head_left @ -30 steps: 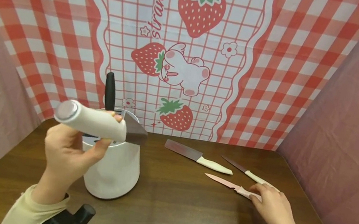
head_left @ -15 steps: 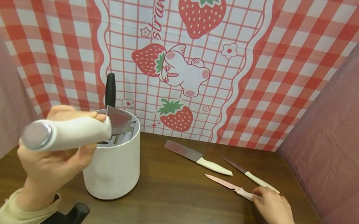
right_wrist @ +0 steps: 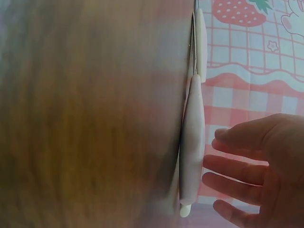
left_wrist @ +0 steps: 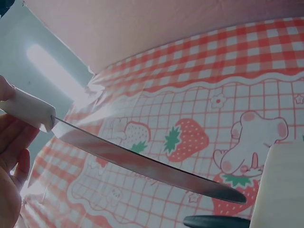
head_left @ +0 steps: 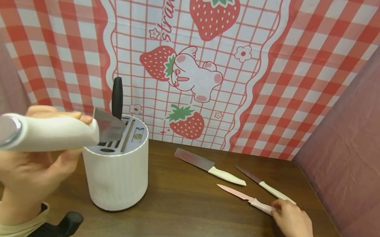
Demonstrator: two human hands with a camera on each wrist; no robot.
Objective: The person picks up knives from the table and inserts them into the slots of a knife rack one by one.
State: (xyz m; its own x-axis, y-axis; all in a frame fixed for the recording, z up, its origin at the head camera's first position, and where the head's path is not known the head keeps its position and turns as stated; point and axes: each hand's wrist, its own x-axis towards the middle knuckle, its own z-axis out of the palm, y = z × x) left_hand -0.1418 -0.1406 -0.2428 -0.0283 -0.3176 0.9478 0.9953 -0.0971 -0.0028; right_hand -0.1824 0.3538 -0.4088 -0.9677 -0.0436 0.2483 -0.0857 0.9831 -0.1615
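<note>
My left hand [head_left: 30,174] grips the white handle of a knife [head_left: 58,135], its metal end cap facing the head camera. In the left wrist view the long blade [left_wrist: 147,164] slants down to a rounded tip. From the head view the blade overlaps the slotted top of a white, round knife block [head_left: 118,183]. At the right, my right hand [head_left: 293,226] is at the handle end of a pink knife [head_left: 261,206] lying on the table. Its fingers [right_wrist: 237,167] are relaxed, beside the handle in the right wrist view.
A cleaver-shaped knife with a cream handle [head_left: 227,176] and a slim knife with a cream handle [head_left: 277,192] lie on the wooden table [head_left: 180,229]. A black handle [head_left: 117,96] rises from the block. Behind hangs a strawberry-print cloth [head_left: 252,103].
My left hand has moved left with the knife, away from over the block, baring more of its slotted top. My right hand has shifted slightly right along the pink knife's handle.
</note>
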